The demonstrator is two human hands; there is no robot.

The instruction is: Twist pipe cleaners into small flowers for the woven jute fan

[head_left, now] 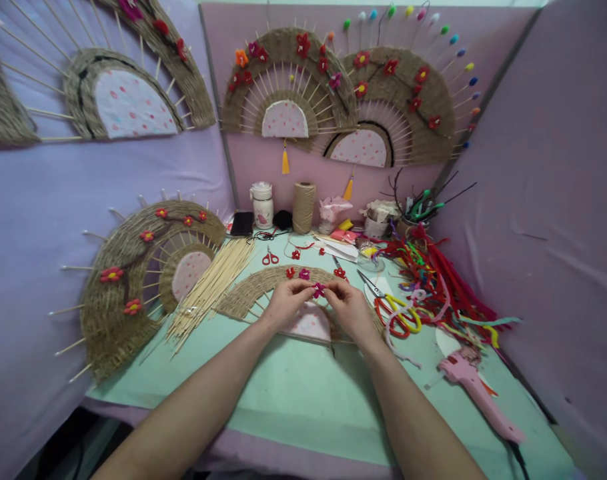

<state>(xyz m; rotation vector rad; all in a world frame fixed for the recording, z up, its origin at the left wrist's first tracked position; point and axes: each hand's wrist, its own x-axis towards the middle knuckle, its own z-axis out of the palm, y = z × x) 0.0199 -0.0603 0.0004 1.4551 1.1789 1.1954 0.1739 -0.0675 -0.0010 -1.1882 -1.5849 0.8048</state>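
Between my fingertips is a small magenta pipe-cleaner flower. My left hand pinches its left side, and my right hand pinches its right. Both hands are over a half-round fan of woven twine and sticks, which lies on the table with a spotted pale centre. Along the fan's upper band sit a red flower, a magenta flower and another red flower. My right hand and forearm hide part of the fan's right side.
A pink glue gun lies at the right with its cord. Orange and yellow scissors and a heap of pipe cleaners are beyond my right hand. Bamboo sticks lie left, beside a finished-looking fan. Twine stands behind.
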